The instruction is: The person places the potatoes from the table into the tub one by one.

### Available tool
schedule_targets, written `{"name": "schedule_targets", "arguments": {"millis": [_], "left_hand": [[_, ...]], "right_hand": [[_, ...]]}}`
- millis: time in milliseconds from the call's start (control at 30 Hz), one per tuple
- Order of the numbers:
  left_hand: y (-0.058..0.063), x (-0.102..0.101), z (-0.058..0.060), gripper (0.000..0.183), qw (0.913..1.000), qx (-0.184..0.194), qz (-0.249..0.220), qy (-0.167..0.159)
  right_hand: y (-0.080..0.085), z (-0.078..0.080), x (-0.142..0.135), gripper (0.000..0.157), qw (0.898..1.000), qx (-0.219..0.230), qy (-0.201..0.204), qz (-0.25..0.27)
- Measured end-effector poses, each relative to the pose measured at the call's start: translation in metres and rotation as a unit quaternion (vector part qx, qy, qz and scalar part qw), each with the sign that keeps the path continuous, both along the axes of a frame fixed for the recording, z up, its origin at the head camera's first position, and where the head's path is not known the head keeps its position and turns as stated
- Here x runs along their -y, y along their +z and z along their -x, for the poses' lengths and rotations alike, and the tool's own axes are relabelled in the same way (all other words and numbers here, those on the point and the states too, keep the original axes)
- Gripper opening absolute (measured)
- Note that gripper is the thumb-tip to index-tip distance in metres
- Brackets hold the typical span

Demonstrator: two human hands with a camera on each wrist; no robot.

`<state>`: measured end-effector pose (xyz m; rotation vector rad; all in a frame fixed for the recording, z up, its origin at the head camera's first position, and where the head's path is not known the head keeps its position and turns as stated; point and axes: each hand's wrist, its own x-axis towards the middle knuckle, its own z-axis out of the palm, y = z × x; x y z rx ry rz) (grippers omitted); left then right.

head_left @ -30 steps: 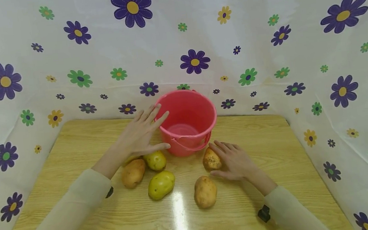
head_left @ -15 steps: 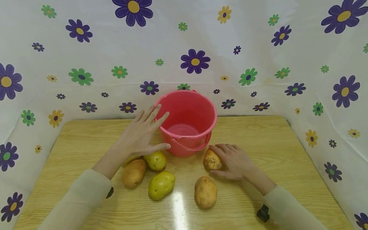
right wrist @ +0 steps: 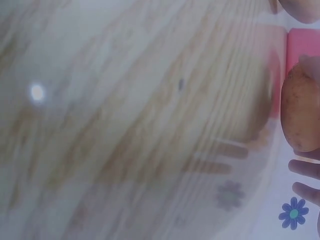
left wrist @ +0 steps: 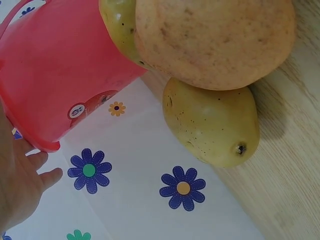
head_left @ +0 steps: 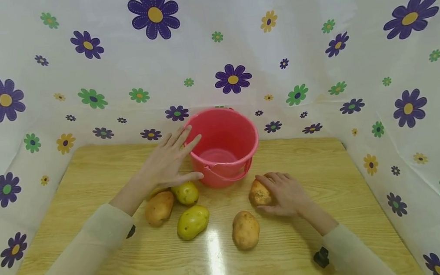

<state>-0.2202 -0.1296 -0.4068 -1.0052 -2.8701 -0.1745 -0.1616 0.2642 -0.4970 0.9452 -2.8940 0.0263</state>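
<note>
Potato sits in your right hand, fingers curled round it; bucket lies up-left, your flat left hand steadying its side.

The bucket stands at the back middle of the table. My left hand rests on its left wall, three potatoes before it. My right hand holds a potato right of the bucket; another potato lies nearer me.
</note>
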Motion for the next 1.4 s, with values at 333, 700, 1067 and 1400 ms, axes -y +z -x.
{"name": "schedule_targets", "arguments": {"millis": [333,700,1067,1400], "left_hand": [[0.004,-0.001,0.004,0.104,0.9999,0.011,0.003,-0.002],[0.004,-0.003,-0.003,0.105,0.9999,0.016,0.002,0.004],[0.002,-0.006,-0.014,0.105,0.9999,0.012,-0.002,0.009],[0.003,-0.009,-0.023,0.105,0.9999,0.007,0.003,0.011]], "right_hand": [[0.020,0.001,-0.011,0.090,1.000,-0.024,0.003,0.007],[0.039,-0.003,-0.019,0.092,0.998,-0.044,-0.002,0.032],[0.060,-0.008,-0.023,0.092,0.993,-0.094,0.011,0.075],[0.081,-0.006,-0.024,0.095,0.980,-0.147,0.033,0.127]]}}
